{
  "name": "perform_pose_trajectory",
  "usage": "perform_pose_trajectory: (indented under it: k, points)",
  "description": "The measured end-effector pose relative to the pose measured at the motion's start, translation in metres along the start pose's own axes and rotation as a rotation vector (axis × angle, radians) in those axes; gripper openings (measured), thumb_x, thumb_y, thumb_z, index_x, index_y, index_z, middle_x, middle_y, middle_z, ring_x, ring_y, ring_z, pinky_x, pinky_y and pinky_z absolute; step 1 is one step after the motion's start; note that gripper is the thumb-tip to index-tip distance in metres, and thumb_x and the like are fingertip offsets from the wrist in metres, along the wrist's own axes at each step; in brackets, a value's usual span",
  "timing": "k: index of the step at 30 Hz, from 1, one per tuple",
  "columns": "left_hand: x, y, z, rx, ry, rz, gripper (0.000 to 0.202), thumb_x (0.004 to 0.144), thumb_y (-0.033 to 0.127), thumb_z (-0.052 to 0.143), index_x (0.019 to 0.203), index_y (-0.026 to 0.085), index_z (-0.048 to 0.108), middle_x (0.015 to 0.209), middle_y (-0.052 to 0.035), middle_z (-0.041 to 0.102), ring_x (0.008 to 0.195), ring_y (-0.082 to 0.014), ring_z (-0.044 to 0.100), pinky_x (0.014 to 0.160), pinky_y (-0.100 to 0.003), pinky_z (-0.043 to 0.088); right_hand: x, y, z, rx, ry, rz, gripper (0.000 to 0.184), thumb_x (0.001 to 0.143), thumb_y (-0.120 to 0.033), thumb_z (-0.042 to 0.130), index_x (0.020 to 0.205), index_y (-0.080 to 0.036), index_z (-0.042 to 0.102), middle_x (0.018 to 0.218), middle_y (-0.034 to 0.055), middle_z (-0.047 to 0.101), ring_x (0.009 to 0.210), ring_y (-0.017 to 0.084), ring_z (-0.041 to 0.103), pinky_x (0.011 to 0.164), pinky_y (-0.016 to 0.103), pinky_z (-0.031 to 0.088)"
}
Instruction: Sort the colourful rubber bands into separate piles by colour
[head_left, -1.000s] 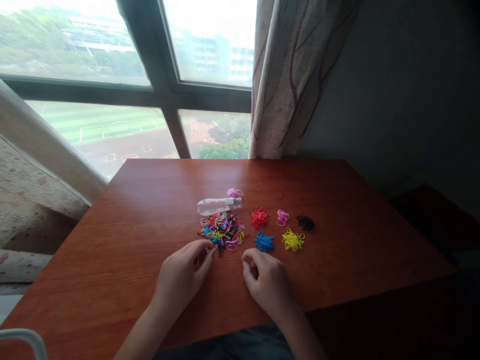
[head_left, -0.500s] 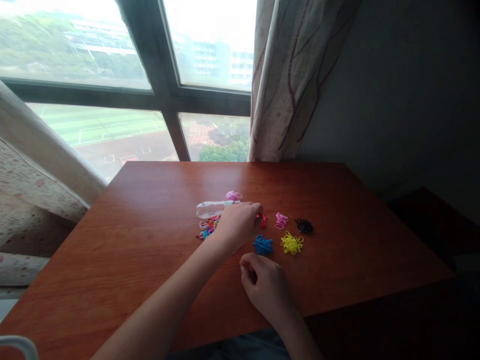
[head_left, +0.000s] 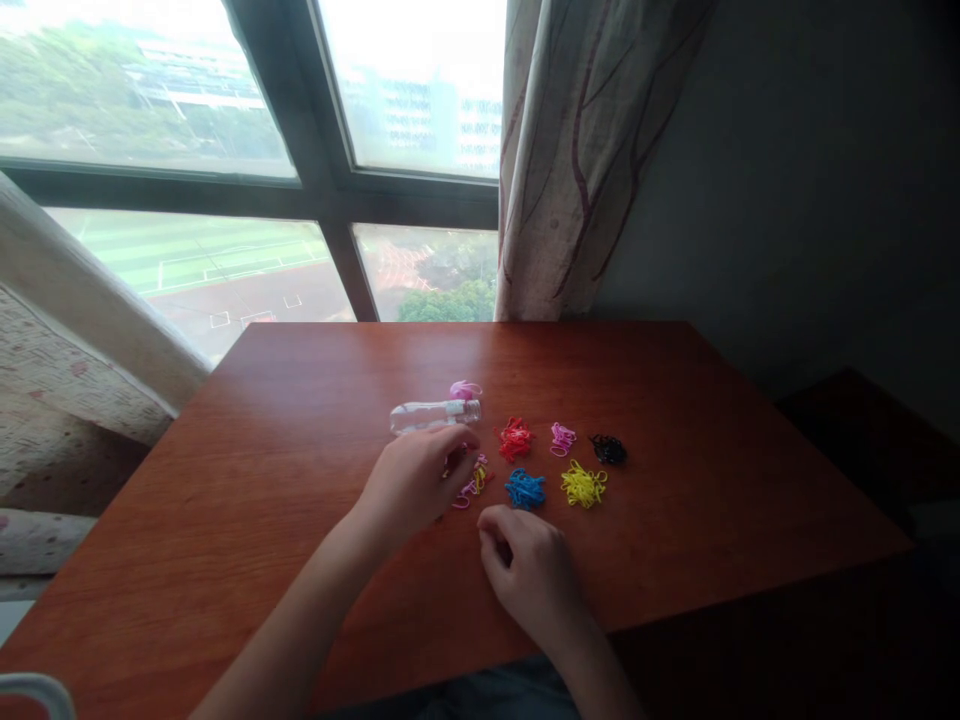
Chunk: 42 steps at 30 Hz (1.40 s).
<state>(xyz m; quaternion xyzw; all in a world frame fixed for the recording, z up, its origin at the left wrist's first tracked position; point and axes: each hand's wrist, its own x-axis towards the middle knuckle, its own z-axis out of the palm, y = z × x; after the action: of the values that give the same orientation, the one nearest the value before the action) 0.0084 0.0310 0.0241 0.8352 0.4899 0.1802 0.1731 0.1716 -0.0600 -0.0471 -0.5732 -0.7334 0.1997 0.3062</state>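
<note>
My left hand (head_left: 416, 482) lies over a mixed heap of coloured rubber bands (head_left: 472, 482). Its fingers are curled down into the heap and hide most of it. My right hand (head_left: 529, 565) rests on the table in a loose fist, just in front of the blue pile (head_left: 525, 488); nothing shows in it. To the right lie sorted piles: red (head_left: 516, 438), pink (head_left: 562, 438), black (head_left: 609, 449) and yellow (head_left: 583, 484). A clear small bottle (head_left: 433, 415) lies on its side behind my left hand, with a pink cap (head_left: 465, 389) beyond it.
All of this sits on a reddish wooden table (head_left: 285, 470) against a window (head_left: 262, 150). A patterned curtain (head_left: 585, 150) hangs at the back right. A dark wall stands on the right, and a white rounded object (head_left: 34, 690) shows at the bottom left corner.
My left hand has pulled back from the red pile, towards me and to the left, onto the mixed heap. The red pile is uncovered again. My right hand has stayed put.
</note>
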Motion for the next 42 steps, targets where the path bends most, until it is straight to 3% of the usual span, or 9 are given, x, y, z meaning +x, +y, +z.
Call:
perform_pose_trajectory:
  k: [7,12,17,26,35,42]
  points:
    - [-0.067,-0.022,0.008,-0.366,0.062,-0.135,0.021,0.091,0.031,0.052,0.082,0.018,0.066,0.062,0.0027,0.061,0.055,-0.0104,0.051,0.053,-0.019,0.04,-0.001,-0.003,0.0,-0.065,-0.011,-0.004,0.014,0.085,-0.01,0.051,0.083,-0.023,0.058,0.07,-0.0027,0.061,0.067,0.014,0.057,0.063,0.024,0.031]
    - [-0.094,-0.032,0.026,-0.274,0.146,-0.188,0.018,0.091,0.03,0.052,0.086,0.019,0.066,0.072,0.0015,0.068,0.062,-0.0125,0.06,0.06,-0.021,0.046,0.001,-0.007,0.0,-0.127,-0.012,-0.011,0.016,0.088,-0.01,0.05,0.084,-0.023,0.059,0.073,-0.0017,0.064,0.07,0.015,0.059,0.064,0.025,0.032]
    - [-0.098,-0.034,0.034,-0.183,0.126,-0.168,0.016,0.092,0.027,0.051,0.091,0.021,0.066,0.085,-0.001,0.073,0.074,-0.0154,0.067,0.068,-0.024,0.049,0.005,-0.017,0.007,-0.154,-0.024,-0.001,0.012,0.089,-0.013,0.056,0.082,-0.023,0.058,0.075,-0.0019,0.066,0.071,0.015,0.06,0.064,0.025,0.032]
    - [-0.097,-0.034,0.034,-0.207,0.121,-0.173,0.015,0.092,0.026,0.051,0.091,0.021,0.065,0.086,-0.001,0.073,0.076,-0.0154,0.067,0.07,-0.024,0.049,0.02,-0.037,0.028,-0.206,-0.02,0.06,0.005,0.09,-0.019,0.062,0.09,-0.024,0.059,0.079,0.0,0.068,0.074,0.018,0.064,0.062,0.026,0.032]
    - [-0.097,-0.034,0.034,-0.204,0.104,-0.178,0.014,0.092,0.026,0.051,0.093,0.022,0.065,0.087,-0.0008,0.073,0.076,-0.0159,0.067,0.069,-0.025,0.049,0.019,-0.035,0.03,-0.196,-0.013,0.037,0.01,0.091,-0.016,0.059,0.084,-0.024,0.059,0.076,-0.0012,0.067,0.073,0.017,0.063,0.062,0.026,0.032]
    - [-0.096,-0.033,0.033,-0.176,0.12,-0.174,0.015,0.091,0.027,0.052,0.092,0.023,0.066,0.087,-0.0007,0.074,0.076,-0.0163,0.068,0.069,-0.024,0.049,0.013,-0.03,0.027,-0.061,0.022,0.011,0.01,0.091,-0.017,0.054,0.085,-0.023,0.061,0.074,-0.0009,0.066,0.068,0.015,0.06,0.063,0.024,0.034]
